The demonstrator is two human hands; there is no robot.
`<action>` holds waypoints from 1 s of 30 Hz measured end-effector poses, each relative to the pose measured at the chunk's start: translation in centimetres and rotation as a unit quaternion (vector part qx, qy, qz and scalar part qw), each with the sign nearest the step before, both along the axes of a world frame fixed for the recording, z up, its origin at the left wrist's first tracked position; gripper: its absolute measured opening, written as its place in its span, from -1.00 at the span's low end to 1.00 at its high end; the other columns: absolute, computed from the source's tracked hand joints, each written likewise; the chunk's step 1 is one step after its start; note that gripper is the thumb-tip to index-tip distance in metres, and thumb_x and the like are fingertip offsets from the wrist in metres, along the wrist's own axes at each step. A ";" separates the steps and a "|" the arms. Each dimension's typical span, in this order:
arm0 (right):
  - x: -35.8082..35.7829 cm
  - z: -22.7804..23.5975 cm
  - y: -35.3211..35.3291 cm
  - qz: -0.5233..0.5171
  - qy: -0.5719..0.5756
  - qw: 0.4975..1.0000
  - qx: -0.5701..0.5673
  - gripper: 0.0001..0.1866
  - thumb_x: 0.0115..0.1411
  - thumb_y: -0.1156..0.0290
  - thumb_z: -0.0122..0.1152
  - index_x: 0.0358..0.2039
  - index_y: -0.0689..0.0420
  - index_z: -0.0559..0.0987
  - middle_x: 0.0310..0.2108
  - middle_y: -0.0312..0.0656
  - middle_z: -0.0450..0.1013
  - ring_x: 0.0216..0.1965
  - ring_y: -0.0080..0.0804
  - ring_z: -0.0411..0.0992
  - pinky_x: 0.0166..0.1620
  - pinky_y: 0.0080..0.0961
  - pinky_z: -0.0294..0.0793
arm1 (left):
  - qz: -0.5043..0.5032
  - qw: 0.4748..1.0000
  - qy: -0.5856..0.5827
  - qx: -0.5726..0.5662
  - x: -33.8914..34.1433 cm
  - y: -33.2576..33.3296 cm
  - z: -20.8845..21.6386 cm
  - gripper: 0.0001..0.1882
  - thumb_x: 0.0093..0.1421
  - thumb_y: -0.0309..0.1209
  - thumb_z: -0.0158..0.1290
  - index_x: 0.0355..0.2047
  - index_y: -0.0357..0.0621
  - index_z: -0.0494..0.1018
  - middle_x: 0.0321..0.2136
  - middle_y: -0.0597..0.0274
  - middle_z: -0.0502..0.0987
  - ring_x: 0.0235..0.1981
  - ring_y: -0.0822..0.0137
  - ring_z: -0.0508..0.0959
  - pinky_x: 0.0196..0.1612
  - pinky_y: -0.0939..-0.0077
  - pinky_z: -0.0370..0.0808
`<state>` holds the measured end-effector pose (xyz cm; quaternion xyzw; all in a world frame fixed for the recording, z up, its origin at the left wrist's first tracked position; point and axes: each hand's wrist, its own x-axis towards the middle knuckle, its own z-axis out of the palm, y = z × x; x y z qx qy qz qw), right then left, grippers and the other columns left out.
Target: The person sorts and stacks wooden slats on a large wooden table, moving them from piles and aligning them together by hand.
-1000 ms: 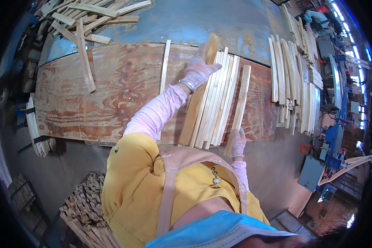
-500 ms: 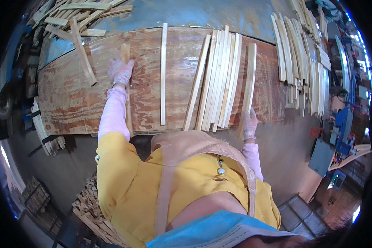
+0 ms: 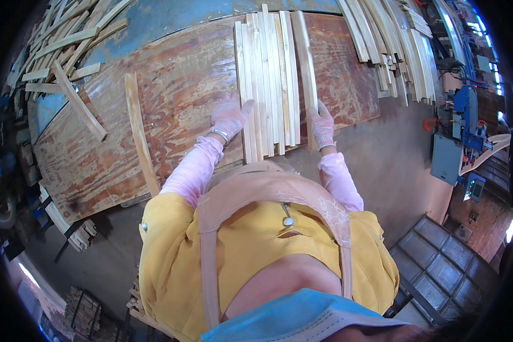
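My left hand (image 3: 229,118), in a pale knitted glove, rests at the left side of a row of pale wooden strips (image 3: 266,74). Its thumb reaches onto the leftmost strip and the fingers look stretched out, partly hidden. At the row's right, my gloved right hand (image 3: 321,124) is closed around the near part of a single wooden strip (image 3: 305,60). A narrow gap separates this strip from the row. Farther left, a browner wooden strip (image 3: 139,128) lies alone on the worn plywood board (image 3: 182,74).
Loose strips (image 3: 68,43) lie in a jumbled pile at the far left, one strip (image 3: 80,102) jutting onto the board. More strips (image 3: 390,45) are stacked at the far right. Blue-grey machinery (image 3: 453,142) stands right, and a bundle of strips (image 3: 68,219) sits below the board's left end.
My left hand has let go of the brown strip and moved right to the row. The lone middle strip now lies against the row, whose strips are closer together. My view has shifted.
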<state>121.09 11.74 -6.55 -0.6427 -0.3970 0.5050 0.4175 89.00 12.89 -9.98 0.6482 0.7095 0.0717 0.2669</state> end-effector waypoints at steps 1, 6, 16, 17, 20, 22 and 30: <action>-1.4 1.8 -0.1 -0.019 -0.019 1.000 -0.004 -0.49 0.41 0.32 0.23 0.31 0.24 0.48 0.00 -0.23 0.59 -0.08 -0.51 0.53 0.01 -0.50 0.56 | -0.004 1.000 -0.003 -0.014 -0.4 0.5 2.4 -0.03 0.29 0.28 0.02 0.45 -0.19 0.16 0.23 -0.18 0.45 0.29 -0.11 0.40 0.40 0.10 0.23; -11.5 6.9 -1.2 0.162 -0.312 0.932 0.085 -0.58 0.37 0.29 0.25 0.18 0.17 0.56 -0.20 -0.02 0.64 -0.21 -0.15 0.63 -0.09 -0.30 0.62 | 0.165 0.941 -0.276 0.105 2.2 -0.2 7.2 0.03 0.28 0.17 0.13 0.48 -0.31 0.03 0.19 -0.17 0.47 0.15 -0.07 0.50 0.24 0.15 0.43; -6.7 4.7 -0.9 0.095 -0.428 0.899 0.015 -0.29 0.15 0.00 0.35 0.20 0.17 0.47 -0.04 0.14 0.57 0.05 0.13 0.51 0.15 -0.08 0.49 | 0.219 0.959 0.173 0.048 -11.7 -7.0 5.8 -0.10 0.18 -0.06 0.23 0.39 -0.32 0.19 0.32 -0.24 0.32 0.23 -0.14 0.46 0.20 0.07 0.48; -6.0 5.0 -0.1 0.126 -0.422 0.896 -0.052 -0.26 0.15 -0.05 0.34 0.21 0.18 0.46 -0.03 0.16 0.56 0.06 0.13 0.50 0.16 -0.07 0.48 | 0.199 0.953 0.204 0.101 -11.3 -7.6 5.3 -0.07 0.18 -0.02 0.24 0.41 -0.30 0.18 0.42 -0.23 0.20 0.34 -0.18 0.34 0.32 0.04 0.37; -4.6 3.7 1.7 0.170 -0.431 0.875 -0.141 -0.12 0.12 -0.23 0.30 0.22 0.24 0.45 0.02 0.26 0.50 0.11 0.13 0.46 0.21 -0.04 0.43 | 0.094 0.984 0.118 0.091 -7.4 -7.6 1.7 0.02 0.21 0.18 0.16 0.46 -0.28 0.16 0.48 -0.17 0.12 0.49 -0.14 0.11 0.51 0.00 0.01; -6.1 5.0 2.9 0.198 -0.476 0.843 -0.150 -0.08 0.13 -0.21 0.30 0.29 0.25 0.39 0.10 0.19 0.48 0.16 0.13 0.44 0.23 -0.04 0.42 | 0.040 0.996 0.081 0.026 -2.7 -5.4 0.1 0.09 0.19 0.27 0.11 0.48 -0.29 0.12 0.52 -0.14 0.05 0.55 -0.11 -0.04 0.56 -0.04 -0.21; -2.8 2.6 2.4 0.215 -0.179 0.960 -0.012 0.07 0.12 0.06 0.46 0.51 0.19 0.12 0.33 0.27 0.33 0.38 0.08 0.30 0.38 -0.22 0.31 | 0.213 0.871 -0.438 0.060 5.3 -4.2 -0.5 -0.14 0.21 -0.38 0.22 0.45 -0.37 0.11 0.31 -0.08 0.38 0.29 0.04 0.41 0.37 0.19 0.33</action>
